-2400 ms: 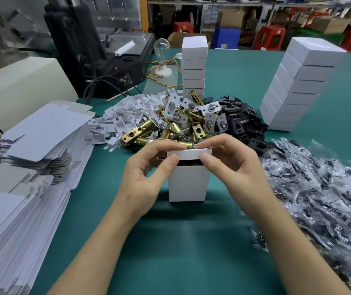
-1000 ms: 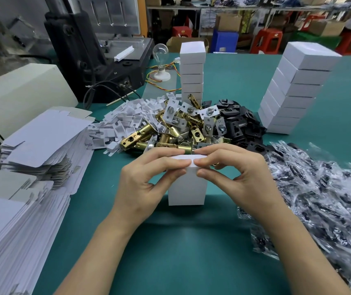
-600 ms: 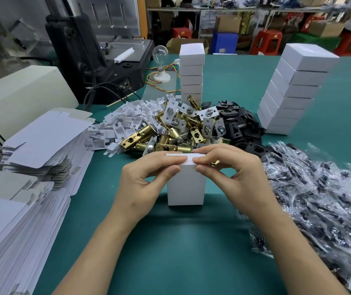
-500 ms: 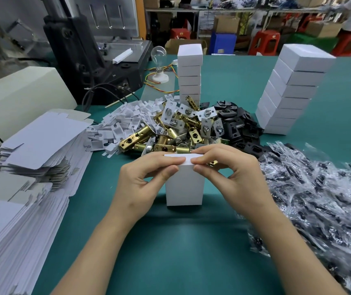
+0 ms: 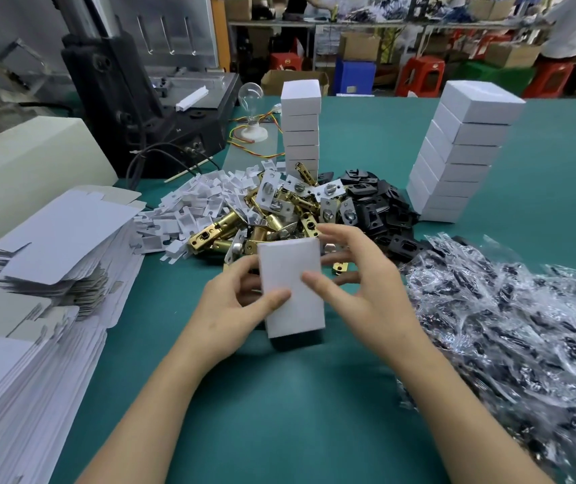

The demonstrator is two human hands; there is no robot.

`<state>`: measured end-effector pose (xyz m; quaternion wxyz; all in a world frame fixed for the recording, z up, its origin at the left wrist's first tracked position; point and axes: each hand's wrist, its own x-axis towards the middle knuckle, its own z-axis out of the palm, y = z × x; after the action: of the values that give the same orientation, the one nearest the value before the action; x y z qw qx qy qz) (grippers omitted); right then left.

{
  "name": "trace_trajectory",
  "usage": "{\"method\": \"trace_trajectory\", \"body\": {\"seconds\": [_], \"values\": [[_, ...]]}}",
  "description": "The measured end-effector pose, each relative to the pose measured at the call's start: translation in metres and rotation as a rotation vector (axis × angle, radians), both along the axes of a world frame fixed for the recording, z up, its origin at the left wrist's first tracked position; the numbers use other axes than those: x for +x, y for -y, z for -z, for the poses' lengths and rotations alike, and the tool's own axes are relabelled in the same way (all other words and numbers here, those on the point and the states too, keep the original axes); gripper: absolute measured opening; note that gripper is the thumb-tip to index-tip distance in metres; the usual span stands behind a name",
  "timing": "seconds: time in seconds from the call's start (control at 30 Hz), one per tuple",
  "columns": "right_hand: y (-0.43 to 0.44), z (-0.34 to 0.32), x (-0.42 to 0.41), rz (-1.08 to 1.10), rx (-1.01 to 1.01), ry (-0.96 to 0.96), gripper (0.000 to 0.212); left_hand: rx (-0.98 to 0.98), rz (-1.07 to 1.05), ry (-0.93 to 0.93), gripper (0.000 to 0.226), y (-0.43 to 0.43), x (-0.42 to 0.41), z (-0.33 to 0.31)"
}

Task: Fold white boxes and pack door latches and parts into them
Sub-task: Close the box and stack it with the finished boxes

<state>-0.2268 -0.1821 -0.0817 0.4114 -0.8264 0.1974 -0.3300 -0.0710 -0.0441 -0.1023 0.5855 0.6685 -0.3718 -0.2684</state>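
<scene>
In the head view, the closed white box (image 5: pixel 292 284) was tilted in the middle of the frame, just below the pile of latches (image 5: pixel 272 218). The left hand (image 5: pixel 230 305) gripped its left side, thumb in front. The right hand (image 5: pixel 360 284) pinched its right side, fingers spread behind. A hard squeeze could dent the thin card, or the lid might pop open and spill parts.

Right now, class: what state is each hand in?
Left hand: grips the white box, thumb in front.
Right hand: holds the same white box.
</scene>
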Motion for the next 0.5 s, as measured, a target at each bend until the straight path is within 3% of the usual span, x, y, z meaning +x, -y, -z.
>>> {"method": "trace_trajectory", "body": {"seconds": [0.2, 0.33, 0.4, 0.5], "values": [[-0.039, 0.009, 0.011, 0.062, -0.322, -0.307, 0.093, -0.114, -0.204, -0.313, 0.025, 0.006, 0.0, 0.001], [-0.051, 0.01, 0.018, 0.146, -0.4, -0.349, 0.086, -0.157, -0.196, -0.367, 0.036, 0.008, -0.004, 0.0], [-0.048, 0.005, 0.016, 0.182, -0.331, -0.268, 0.079, -0.199, -0.14, -0.358, 0.043, 0.008, -0.005, -0.002], [-0.038, -0.006, 0.013, 0.162, -0.005, -0.065, 0.07, -0.283, -0.041, -0.382, 0.041, 0.007, -0.007, -0.005]]}}
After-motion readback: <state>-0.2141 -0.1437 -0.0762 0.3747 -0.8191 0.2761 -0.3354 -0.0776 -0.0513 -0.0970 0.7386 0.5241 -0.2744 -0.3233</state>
